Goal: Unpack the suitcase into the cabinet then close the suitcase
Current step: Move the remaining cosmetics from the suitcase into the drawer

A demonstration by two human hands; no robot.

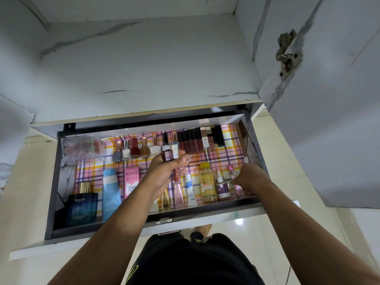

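We are well into unpacking: the drawer (pixel 53 182) already holds 2 rows of cosmetics. Our left hand (pixel 164 173) pinches a maroon bottle (pixel 167 155) at its fingertips; our right hand (pixel 249 178) curls round a small pink bottle (pixel 237 189). Suitcase unseen, unclosed.

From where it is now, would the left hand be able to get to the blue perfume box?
Probably yes: the drawer is open and nothing covers the blue perfume box, but the left hand already holds small bottles.
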